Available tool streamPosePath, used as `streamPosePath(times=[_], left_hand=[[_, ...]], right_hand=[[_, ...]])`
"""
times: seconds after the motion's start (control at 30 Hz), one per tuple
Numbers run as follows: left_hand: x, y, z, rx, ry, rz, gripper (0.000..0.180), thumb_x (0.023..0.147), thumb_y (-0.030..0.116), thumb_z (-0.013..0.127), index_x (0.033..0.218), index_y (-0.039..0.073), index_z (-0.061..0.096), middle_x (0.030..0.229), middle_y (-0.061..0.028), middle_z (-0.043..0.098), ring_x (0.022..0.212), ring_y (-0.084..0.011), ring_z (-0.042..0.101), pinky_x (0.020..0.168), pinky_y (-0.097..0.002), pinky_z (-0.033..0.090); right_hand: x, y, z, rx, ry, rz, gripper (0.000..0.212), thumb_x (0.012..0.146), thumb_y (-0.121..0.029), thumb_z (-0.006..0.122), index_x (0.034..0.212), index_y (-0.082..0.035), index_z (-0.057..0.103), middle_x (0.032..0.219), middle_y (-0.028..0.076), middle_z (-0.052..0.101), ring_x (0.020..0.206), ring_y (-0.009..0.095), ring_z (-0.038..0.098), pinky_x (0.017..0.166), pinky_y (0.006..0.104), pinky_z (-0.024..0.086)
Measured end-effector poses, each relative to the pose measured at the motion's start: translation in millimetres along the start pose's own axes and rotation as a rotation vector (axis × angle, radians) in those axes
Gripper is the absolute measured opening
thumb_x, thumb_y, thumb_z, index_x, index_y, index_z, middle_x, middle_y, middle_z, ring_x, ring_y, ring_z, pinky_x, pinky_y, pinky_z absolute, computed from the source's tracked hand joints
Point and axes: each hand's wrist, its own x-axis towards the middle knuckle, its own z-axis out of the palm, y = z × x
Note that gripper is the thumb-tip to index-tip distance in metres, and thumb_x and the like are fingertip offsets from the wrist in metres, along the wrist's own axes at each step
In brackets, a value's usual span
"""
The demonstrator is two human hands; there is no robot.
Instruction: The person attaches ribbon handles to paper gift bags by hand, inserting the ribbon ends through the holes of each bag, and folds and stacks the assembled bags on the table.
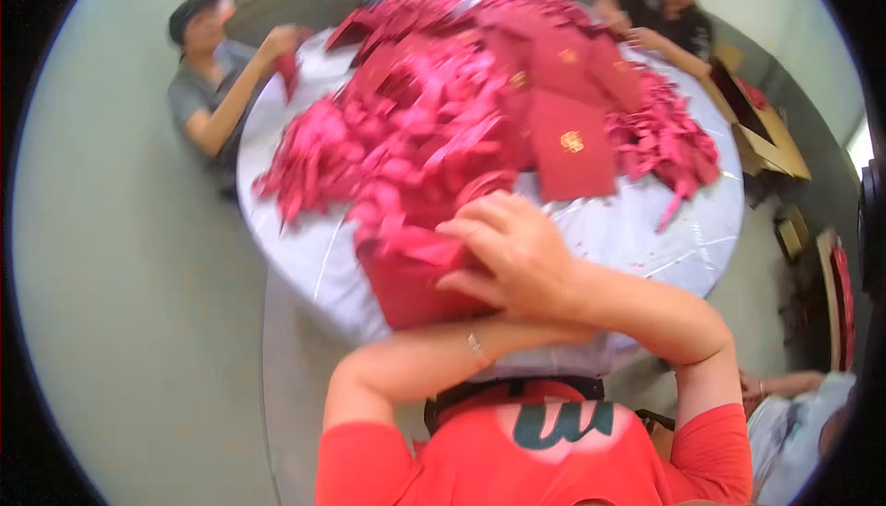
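A dark red gift bag [401, 280] with pink ribbon [425, 247] at its top stands at the near edge of the table, in front of me. My right hand [517, 257] grips its upper right side, fingers bent over the ribbon and the bag's edge. My left forearm [415, 358] crosses to the right below the bag and passes under my right forearm. That hides the fingers of my left hand. Blur softens the ribbon's details.
More red bags with gold emblems [572, 141] and tangled pink ribbons [323, 155] heap on the round white-covered table [674, 243]. One person [212, 81] works at the left, another [669, 21] at far right. Cardboard boxes [761, 127] stand right; a third person's sleeve [794, 432] shows lower right.
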Motion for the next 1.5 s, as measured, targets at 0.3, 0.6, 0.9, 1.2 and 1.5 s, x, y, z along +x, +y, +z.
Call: streamPosePath(times=[0.3, 0.6, 0.9, 1.2, 1.5], left_hand=[[-39, -14, 15, 0.681, -0.304, 0.496, 0.044, 0.098, 0.029, 0.048, 0.134, 0.004, 0.047, 0.124, -0.0135, 0.060, 0.110, -0.0171, 0.060, 0.098, -0.0366, 0.044], [-15, 54, -92, 0.257, -0.132, -0.021, 0.035, 0.092, 0.016, 0.055, 0.122, -0.002, 0.054, 0.099, -0.0118, 0.071, 0.091, -0.0237, 0.069, 0.084, -0.0381, 0.054], [-164, 75, -119, -0.022, 1.124, -0.790, 0.033, 0.091, 0.001, 0.057, 0.122, -0.008, 0.051, 0.111, -0.0172, 0.063, 0.099, -0.0215, 0.062, 0.086, -0.0303, 0.051], [-121, 55, -153, -0.030, 0.691, -1.086, 0.062, 0.089, 0.004, 0.062, 0.141, -0.007, 0.030, 0.130, -0.0222, 0.052, 0.116, -0.0275, 0.055, 0.096, -0.0360, 0.046], [-106, 38, -163, 0.180, 0.469, -1.197, 0.066, 0.088, 0.005, 0.064, 0.143, -0.006, 0.028, 0.130, -0.0220, 0.052, 0.113, -0.0269, 0.057, 0.095, -0.0330, 0.047]], right_hand=[[0, -7, 2, 0.058, -0.075, 0.020, 0.083, 0.055, -0.031, 0.085, 0.123, 0.001, 0.051, 0.125, 0.019, 0.049, 0.115, 0.036, 0.048, 0.099, 0.0449, 0.038], [3, -1, 21, -0.221, -0.062, 0.012, 0.053, 0.054, -0.030, 0.082, 0.094, -0.004, 0.060, 0.099, 0.010, 0.055, 0.100, 0.026, 0.051, 0.084, 0.0360, 0.041], [5, 11, 22, -0.088, -0.078, 0.055, 0.056, 0.053, -0.030, 0.084, 0.096, -0.003, 0.060, 0.100, 0.011, 0.054, 0.100, 0.027, 0.050, 0.085, 0.0372, 0.041], [10, 26, 27, -0.035, -0.093, 0.077, 0.060, 0.053, -0.028, 0.085, 0.100, -0.004, 0.058, 0.107, 0.013, 0.055, 0.102, 0.029, 0.051, 0.088, 0.0398, 0.041], [13, 33, 33, -0.117, -0.071, 0.082, 0.066, 0.052, -0.032, 0.083, 0.106, -0.002, 0.057, 0.109, 0.013, 0.055, 0.104, 0.029, 0.051, 0.090, 0.0408, 0.041]])
